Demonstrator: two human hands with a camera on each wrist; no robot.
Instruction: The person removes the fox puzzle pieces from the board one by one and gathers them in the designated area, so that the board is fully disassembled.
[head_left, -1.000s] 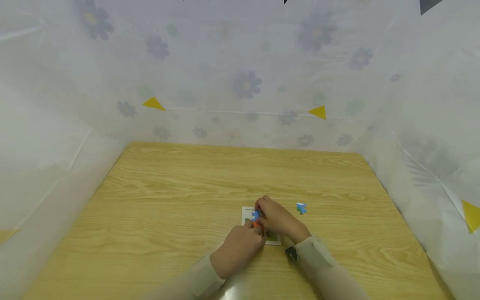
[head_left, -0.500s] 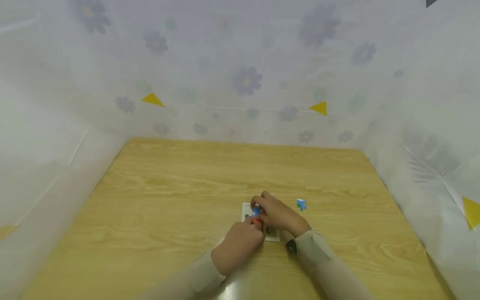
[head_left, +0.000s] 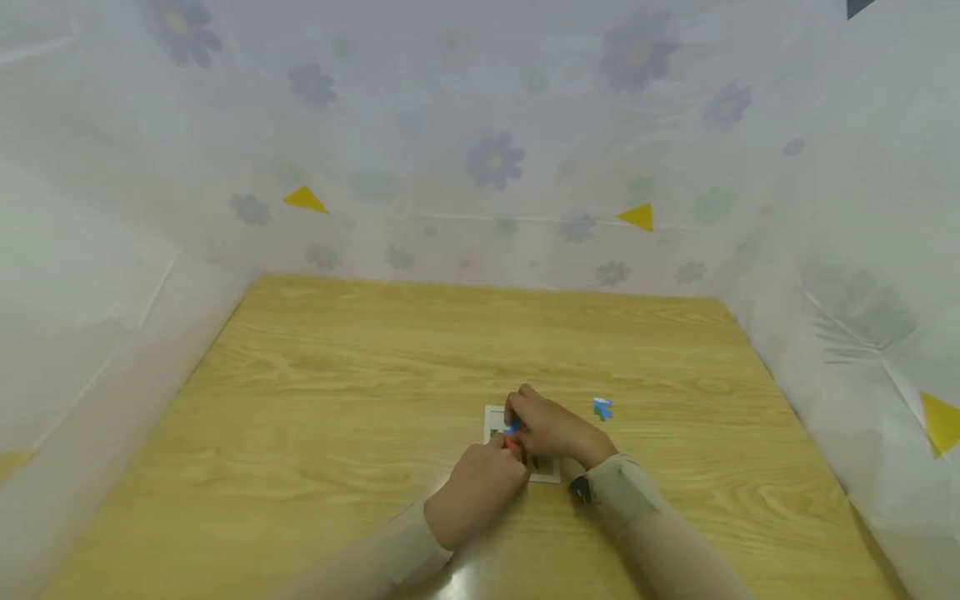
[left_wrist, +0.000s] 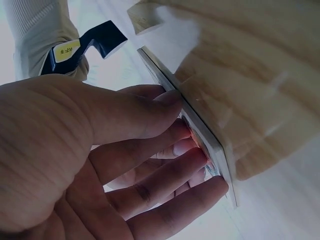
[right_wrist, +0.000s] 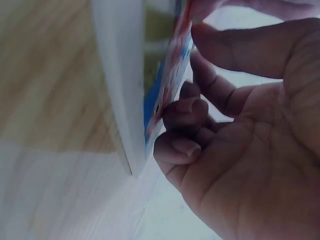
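Note:
A small jigsaw puzzle board (head_left: 547, 478) with a white frame lies on the table under both hands. Blue and red puzzle pieces show between the fingers. My right hand (head_left: 553, 427) reaches over the board's far part, its thumb and curled fingers around a blue puzzle piece (head_left: 514, 426). My left hand (head_left: 480, 492) touches the near part, beside a red patch. In the left wrist view its thumb (left_wrist: 167, 102) is at the board's edge and fairly straight fingers press on the face. A loose blue, green and white puzzle piece (head_left: 602, 408) lies to the right. The hands cover much of the board.
The wood-grain table (head_left: 337, 375) extends around the board. A pale flowered sheet (head_left: 420, 125) encloses the back and both sides, with yellow triangles (head_left: 637, 217) stuck on it. A dark strap piece (head_left: 581, 489) sits at the right wrist.
The head view has tilted slightly, shifting everything up a little. My right fingers shift slightly over the blue piece. The left hand stays nearly still, and the loose piece remains in place.

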